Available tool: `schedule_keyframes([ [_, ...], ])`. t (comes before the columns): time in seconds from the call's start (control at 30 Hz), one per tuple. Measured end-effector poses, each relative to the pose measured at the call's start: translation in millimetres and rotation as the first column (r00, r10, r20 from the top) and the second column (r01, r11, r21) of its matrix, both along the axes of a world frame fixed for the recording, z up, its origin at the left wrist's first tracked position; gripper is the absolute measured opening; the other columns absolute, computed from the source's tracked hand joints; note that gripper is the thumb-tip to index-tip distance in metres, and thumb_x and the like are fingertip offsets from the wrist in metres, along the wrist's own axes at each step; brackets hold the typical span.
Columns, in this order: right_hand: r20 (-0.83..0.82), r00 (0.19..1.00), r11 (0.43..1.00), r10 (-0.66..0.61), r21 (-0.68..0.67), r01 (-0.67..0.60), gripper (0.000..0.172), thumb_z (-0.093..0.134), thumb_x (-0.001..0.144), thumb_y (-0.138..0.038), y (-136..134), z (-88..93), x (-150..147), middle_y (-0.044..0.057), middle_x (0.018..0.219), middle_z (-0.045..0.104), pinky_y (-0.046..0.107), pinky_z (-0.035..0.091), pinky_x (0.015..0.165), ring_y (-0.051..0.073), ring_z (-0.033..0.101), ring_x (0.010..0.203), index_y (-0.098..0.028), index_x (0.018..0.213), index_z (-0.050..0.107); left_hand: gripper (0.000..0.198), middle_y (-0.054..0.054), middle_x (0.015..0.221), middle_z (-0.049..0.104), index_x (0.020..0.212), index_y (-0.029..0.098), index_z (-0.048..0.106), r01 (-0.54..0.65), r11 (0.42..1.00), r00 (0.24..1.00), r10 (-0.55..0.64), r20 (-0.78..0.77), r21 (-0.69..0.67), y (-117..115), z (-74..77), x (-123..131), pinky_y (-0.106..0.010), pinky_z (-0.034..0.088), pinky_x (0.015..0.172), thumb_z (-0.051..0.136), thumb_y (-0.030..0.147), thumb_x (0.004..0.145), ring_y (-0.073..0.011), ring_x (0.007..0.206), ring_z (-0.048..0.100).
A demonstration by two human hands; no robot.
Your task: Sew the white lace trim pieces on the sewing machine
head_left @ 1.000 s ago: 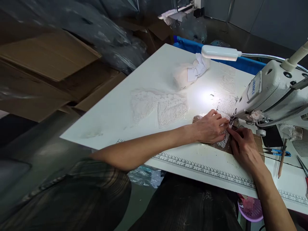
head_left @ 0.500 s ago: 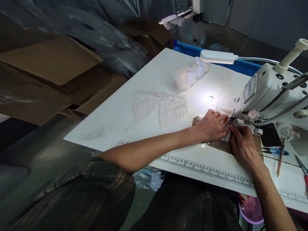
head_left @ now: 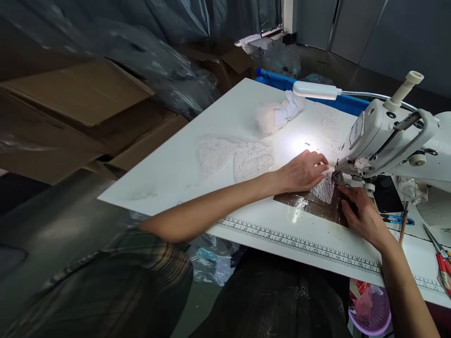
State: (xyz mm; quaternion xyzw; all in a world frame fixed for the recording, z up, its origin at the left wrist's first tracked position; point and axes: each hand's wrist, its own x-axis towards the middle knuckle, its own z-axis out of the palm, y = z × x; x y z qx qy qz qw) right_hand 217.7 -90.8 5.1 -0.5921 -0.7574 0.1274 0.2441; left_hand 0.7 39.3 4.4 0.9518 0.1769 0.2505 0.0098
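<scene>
Right of centre, the right hand (head_left: 364,211) is held apart from the left hand (head_left: 303,171), by which one white lace piece (head_left: 324,190) is touched; whether it is pinched cannot be told. Beyond, one sewing machine (head_left: 368,136) and one lamp (head_left: 316,90) are seen at upper right.

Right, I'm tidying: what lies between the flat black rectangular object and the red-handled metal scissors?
Blue-handled snips and a slim brown wooden pencil, in the head view.

Sewing machine (head_left: 374,130): JUKI, faint. Ruler strip (head_left: 315,250): numbers, 10 to 16 readable.
</scene>
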Motion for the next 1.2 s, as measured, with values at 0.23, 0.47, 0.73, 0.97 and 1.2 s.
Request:
schedule_keyframes([
  [0.23,-0.028,0.997,0.978,0.078,-0.192,-0.082,0.039,0.045,0.091,-0.034,20.9,20.4,9.7,0.007,0.085,0.071,0.035,0.053,0.070,0.020,0.064,0.071,-0.019,0.115,0.071,0.010,-0.010,0.096,0.067,0.092,0.013,0.068,0.340,0.905,0.937,-0.348,0.012,-0.255,-10.6,-1.3,-2.4,-0.029,0.051,0.078,0.061,0.021,0.094,-0.0173,0.087,0.062],
  [0.47,-0.158,0.981,0.988,-0.115,-0.119,0.097,0.036,0.046,0.087,-0.032,21.8,-2.4,9.9,0.007,0.086,0.071,0.033,0.051,0.068,0.019,0.063,0.070,-0.017,0.104,0.072,0.016,-0.007,0.096,0.068,0.088,0.017,0.069,0.239,0.913,0.970,-0.240,0.039,-0.331,-14.6,-1.5,-1.4,-0.027,0.052,0.076,0.058,0.023,0.096,-0.0145,0.085,0.063],
  [0.73,-0.167,0.981,0.994,-0.103,-0.056,0.095,0.033,0.047,0.086,-0.029,19.1,-3.1,7.4,0.006,0.089,0.073,0.032,0.051,0.066,0.017,0.062,0.066,-0.019,0.102,0.074,0.015,-0.005,0.099,0.069,0.097,0.020,0.071,0.133,0.977,0.983,-0.151,-0.104,-0.165,-21.8,-2.2,-3.1,-0.032,0.049,0.081,0.056,0.025,0.096,-0.0158,0.084,0.063],
  [0.97,-0.141,0.984,0.994,-0.108,-0.044,0.103,0.033,0.048,0.087,-0.029,18.9,-6.8,7.7,0.007,0.091,0.073,0.034,0.053,0.069,0.019,0.064,0.070,-0.020,0.104,0.074,0.026,-0.005,0.096,0.069,0.092,0.018,0.071,0.134,0.984,0.988,-0.142,-0.059,-0.120,-22.4,-4.9,0.1,-0.033,0.046,0.079,0.049,0.028,0.102,-0.0145,0.081,0.062],
  [1.2,-0.022,0.999,0.995,0.023,0.101,-0.021,0.036,0.048,0.092,-0.028,13.4,-11.3,-0.5,0.009,0.104,0.068,0.038,0.056,0.081,0.022,0.065,0.091,-0.025,0.118,0.072,0.033,-0.007,0.096,0.071,0.091,0.017,0.070,0.171,0.979,0.985,-0.169,0.030,-0.113,-20.3,-9.3,4.1,-0.034,0.045,0.083,0.043,0.029,0.105,-0.0149,0.087,0.063],
])
